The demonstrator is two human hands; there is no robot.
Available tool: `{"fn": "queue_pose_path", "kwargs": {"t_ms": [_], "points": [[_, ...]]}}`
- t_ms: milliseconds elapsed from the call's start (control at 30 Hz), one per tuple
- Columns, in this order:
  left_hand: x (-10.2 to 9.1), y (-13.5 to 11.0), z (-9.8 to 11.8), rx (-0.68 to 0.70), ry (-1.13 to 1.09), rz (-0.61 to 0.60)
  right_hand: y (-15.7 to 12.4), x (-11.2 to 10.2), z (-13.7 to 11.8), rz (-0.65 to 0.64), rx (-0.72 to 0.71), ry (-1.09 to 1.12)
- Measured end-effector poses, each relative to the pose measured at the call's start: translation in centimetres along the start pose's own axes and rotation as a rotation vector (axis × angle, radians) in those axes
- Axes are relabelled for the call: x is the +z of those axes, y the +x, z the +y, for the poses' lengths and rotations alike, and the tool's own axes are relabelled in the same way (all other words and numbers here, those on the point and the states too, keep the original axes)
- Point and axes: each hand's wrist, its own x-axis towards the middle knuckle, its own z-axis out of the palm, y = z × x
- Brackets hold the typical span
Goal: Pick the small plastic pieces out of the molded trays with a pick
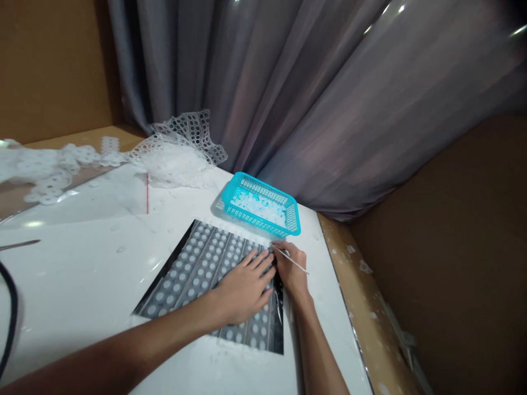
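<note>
A dark sheet point(193, 274) covered in rows of white round stickers lies on the white table point(82, 274). My left hand point(244, 285) rests flat on the sheet, fingers stretched out toward its far right corner. My right hand point(291, 270) is at the sheet's right edge, its fingers pinched round a thin metal pick point(290, 259) whose tip touches the sheet near the left fingertips. A turquoise plastic basket point(288, 211) holding small white pieces stands just beyond the sheet.
Heaps of white punched-out waste film point(181, 148) lie at the back left. A clear bag with a red strip point(147, 192) lies on the table. A black cable point(10, 312) curves at the left edge. Grey curtain behind; the table's worn right edge point(349, 296).
</note>
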Motion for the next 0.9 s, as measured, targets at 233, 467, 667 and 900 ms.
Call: {"fn": "queue_pose_path", "kwargs": {"t_ms": [233,467,667,900], "points": [[-0.1,-0.1,0.0,-0.001,-0.01,-0.001,0.2,-0.1,0.7,0.113,0.148,0.223],[-1.1,0.1,0.2,-0.027,-0.044,0.002,0.0,-0.9,1.1,0.065,0.175,0.369],[-1.5,0.2,0.4,-0.033,-0.048,0.003,-0.6,-1.7,0.2,-0.104,0.106,0.382],[-1.3,0.2,0.5,-0.041,-0.051,0.026,-0.5,-1.9,0.3,-0.127,0.114,0.366]]}}
